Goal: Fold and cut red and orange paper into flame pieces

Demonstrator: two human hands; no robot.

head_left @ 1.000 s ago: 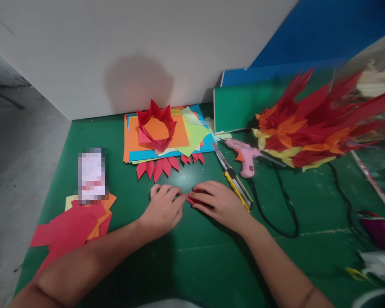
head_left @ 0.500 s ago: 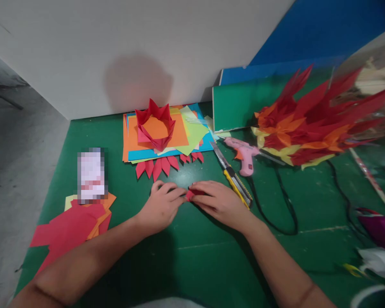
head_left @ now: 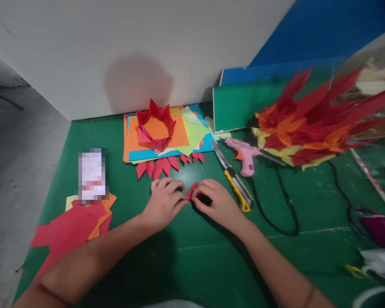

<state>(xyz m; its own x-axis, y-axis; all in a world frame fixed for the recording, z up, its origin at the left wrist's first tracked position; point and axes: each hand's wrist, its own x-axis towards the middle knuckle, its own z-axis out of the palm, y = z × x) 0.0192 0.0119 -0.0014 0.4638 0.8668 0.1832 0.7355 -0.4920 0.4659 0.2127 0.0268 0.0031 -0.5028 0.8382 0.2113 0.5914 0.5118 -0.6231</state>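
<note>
Between my fingertips is a small folded piece of red paper (head_left: 192,191). My left hand (head_left: 167,202) pinches its near left edge, and my right hand (head_left: 214,200) grips its right side between thumb and fingers. Just beyond my hands, a row of red folded paper petals (head_left: 160,167) sticks out from under a stack of coloured paper (head_left: 173,155). A pointed red paper ring (head_left: 170,133) rests on that stack. To the right of my right hand lies a yellow utility knife (head_left: 235,183) with its blade out, beside a pink glue gun (head_left: 244,155).
A large red, orange and yellow paper flame piece (head_left: 311,124) stands at the right. The glue gun's black cord (head_left: 290,214) loops over the green table (head_left: 192,273). Red and orange paper sheets (head_left: 73,222) lie at the left, partly under a blurred-out phone-like object (head_left: 92,175).
My right fingers have curled and opened a gap from the palm, and more of the red paper shows, tilted upward. My left thumb and fingers have spread slightly apart.
</note>
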